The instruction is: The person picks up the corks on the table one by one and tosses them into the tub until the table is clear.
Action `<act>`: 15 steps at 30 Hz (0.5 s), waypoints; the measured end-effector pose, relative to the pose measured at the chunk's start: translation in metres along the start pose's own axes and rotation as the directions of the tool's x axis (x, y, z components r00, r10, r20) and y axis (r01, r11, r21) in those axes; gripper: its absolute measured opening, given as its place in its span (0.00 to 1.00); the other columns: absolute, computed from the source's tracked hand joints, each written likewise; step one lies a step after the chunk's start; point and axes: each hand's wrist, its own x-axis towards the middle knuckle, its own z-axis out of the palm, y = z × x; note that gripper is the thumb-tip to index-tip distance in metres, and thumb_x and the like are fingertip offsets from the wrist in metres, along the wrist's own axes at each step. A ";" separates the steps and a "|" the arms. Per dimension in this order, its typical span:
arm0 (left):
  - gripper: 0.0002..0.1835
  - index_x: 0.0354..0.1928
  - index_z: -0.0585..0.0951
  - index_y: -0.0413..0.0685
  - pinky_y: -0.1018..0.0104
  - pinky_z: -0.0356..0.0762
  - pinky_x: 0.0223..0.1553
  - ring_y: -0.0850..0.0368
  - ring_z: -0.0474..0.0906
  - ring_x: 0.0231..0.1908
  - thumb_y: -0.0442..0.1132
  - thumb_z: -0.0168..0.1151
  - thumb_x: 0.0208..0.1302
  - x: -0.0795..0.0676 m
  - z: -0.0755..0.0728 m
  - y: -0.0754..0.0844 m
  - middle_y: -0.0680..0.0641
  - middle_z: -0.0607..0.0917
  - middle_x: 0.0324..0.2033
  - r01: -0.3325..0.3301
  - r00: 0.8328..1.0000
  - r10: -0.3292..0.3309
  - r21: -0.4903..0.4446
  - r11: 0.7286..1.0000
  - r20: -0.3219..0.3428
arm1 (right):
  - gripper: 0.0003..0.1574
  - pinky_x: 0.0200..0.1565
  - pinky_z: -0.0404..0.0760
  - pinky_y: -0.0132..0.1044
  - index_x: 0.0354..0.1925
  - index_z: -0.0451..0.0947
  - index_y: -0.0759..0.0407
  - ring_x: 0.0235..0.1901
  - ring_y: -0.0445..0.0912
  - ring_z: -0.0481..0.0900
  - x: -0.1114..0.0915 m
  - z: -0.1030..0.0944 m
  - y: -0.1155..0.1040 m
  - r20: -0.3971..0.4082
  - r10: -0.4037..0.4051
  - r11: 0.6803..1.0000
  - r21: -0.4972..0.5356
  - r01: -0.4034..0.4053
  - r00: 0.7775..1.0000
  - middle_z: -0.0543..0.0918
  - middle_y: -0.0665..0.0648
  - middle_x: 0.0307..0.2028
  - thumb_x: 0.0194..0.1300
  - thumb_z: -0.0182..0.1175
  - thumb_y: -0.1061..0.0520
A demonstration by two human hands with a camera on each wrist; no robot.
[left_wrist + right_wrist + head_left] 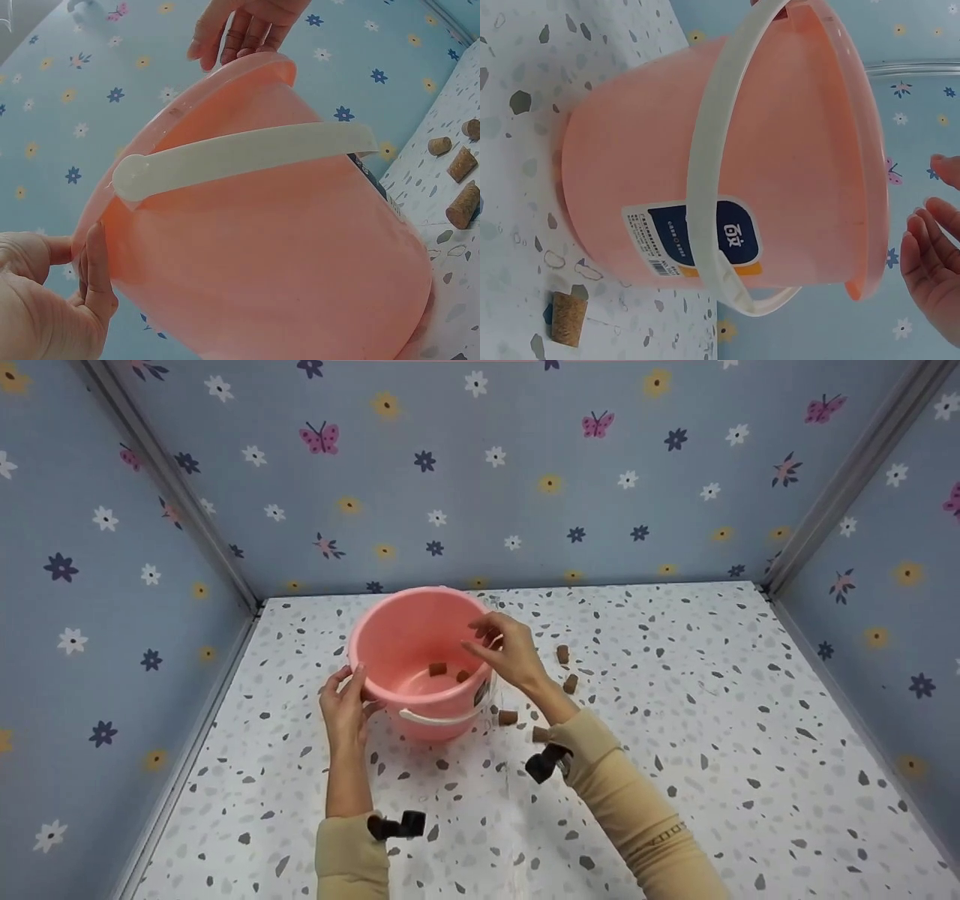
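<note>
We see the left hand gripping the rim of the pink bucket at its left, near side, the thumb at the edge and the fingers bent beneath the lip. The right hand hovers just above the opposite side of the rim, its fingers gently bent and apart from the thumb; we see nothing in it, and in the right wrist view a gap shows between it and the bucket. So the bucket stands between the two hands, held on one side only.

Inside, on the bucket's floor, we can make out two corks, one of them partly hidden by the near right rim. Four more corks lie outside, scattered on the table to the right of the bucket, below and around the right forearm; one is partly covered by the cuff.

The bucket's white handle hangs down across its near side, and on the right side we find a white and blue label. Both arms wear beige sleeves, each with a small black camera at the wrist. Around the speckled table rise blue walls patterned with flowers and butterflies.
</note>
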 end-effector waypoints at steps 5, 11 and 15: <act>0.31 0.53 0.68 0.48 0.58 0.79 0.21 0.53 0.77 0.22 0.53 0.64 0.50 0.034 -0.014 -0.031 0.38 0.80 0.39 -0.069 0.998 0.069 -0.010 0.998 0.003 | 0.18 0.31 0.78 0.38 0.39 0.75 0.69 0.28 0.48 0.75 -0.005 -0.006 0.005 -0.028 0.015 0.999 0.048 -0.014 1.000 0.77 0.63 0.29 0.52 0.65 0.59; 0.32 0.51 0.69 0.48 0.60 0.77 0.15 0.54 0.76 0.18 0.56 0.66 0.46 0.047 -0.018 -0.051 0.36 0.80 0.36 -0.145 0.989 0.145 -0.025 0.989 -0.008 | 0.14 0.30 0.78 0.42 0.38 0.74 0.73 0.27 0.54 0.75 -0.017 -0.019 -0.008 -0.054 -0.030 0.999 0.038 0.032 0.998 0.77 0.66 0.28 0.53 0.62 0.66; 0.32 0.50 0.70 0.47 0.60 0.77 0.14 0.54 0.76 0.18 0.56 0.66 0.46 0.047 -0.017 -0.052 0.36 0.80 0.36 -0.154 0.988 0.154 -0.030 0.988 -0.013 | 0.12 0.29 0.78 0.41 0.37 0.74 0.74 0.26 0.53 0.75 -0.025 -0.027 -0.011 -0.072 -0.043 0.999 0.004 0.043 0.996 0.77 0.65 0.27 0.52 0.62 0.68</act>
